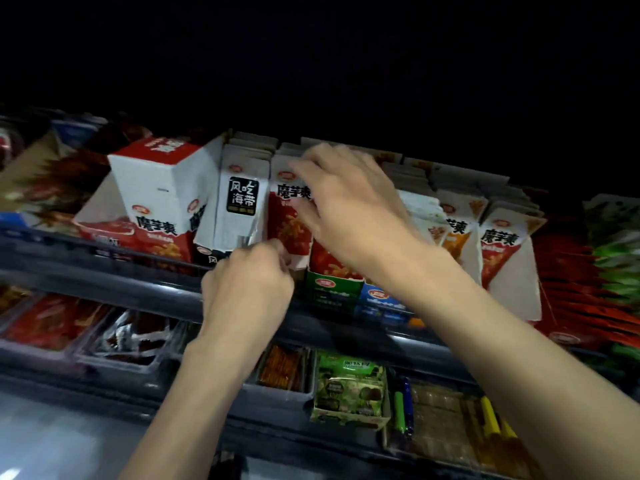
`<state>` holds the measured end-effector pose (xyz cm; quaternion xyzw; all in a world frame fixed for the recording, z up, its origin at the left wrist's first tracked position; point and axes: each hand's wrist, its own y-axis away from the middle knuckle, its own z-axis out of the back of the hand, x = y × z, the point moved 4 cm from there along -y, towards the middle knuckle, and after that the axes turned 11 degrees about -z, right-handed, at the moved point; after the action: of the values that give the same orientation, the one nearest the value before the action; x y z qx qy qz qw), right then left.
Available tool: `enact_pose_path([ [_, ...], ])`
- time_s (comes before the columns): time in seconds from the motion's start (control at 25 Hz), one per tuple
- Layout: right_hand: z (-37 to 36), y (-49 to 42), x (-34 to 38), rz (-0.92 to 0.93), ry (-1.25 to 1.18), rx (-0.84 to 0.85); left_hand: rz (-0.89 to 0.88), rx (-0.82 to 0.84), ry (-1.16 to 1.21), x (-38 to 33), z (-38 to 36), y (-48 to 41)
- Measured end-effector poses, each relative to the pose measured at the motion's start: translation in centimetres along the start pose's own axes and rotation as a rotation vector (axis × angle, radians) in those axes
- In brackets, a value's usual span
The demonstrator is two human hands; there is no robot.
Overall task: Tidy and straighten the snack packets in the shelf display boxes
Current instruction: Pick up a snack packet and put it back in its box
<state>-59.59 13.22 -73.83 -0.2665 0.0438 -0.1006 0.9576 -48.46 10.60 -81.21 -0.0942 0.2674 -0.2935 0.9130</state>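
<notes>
- The red packets (285, 221) stand upright in a row in a display box on the upper shelf (104, 271), directly under the fingers of the right hand (346, 209) and just above the left hand (247, 282).
- The right hand reaches in from the right. Its fingers are spread and only slightly bent, and they lie on the face and top edge of the front red packet. Nothing is closed inside it.
- The left hand is curled tight below, its fingertips pinching the bottom edge of the front red packet.
- The two hands are close together, the right above and to the right of the left.
- Black-label packets (242, 199) stand just left of the right hand's fingertips, touching the red packets' side.
- Farther left of both hands a white box (162, 188) leans tilted against that row.
- A green box (334, 289) sits under the right wrist, with a blue box (381, 296) beside it, below the forearm.
- Beyond the right forearm stand orange packets (457, 233), partly hidden by it.
- Below the left forearm, on the lower shelf, clear tubs (117, 344) hold wrapped snacks.
- A green carton (349, 386) sits between the two forearms.
</notes>
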Motion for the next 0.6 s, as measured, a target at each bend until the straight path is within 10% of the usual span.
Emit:
enact_pose_path([
  [0.6, -2.9, -4.0, 0.8, -0.138, 0.170, -0.031, 0.035, 0.006, 0.081, 1.1, 0.3, -0.6],
])
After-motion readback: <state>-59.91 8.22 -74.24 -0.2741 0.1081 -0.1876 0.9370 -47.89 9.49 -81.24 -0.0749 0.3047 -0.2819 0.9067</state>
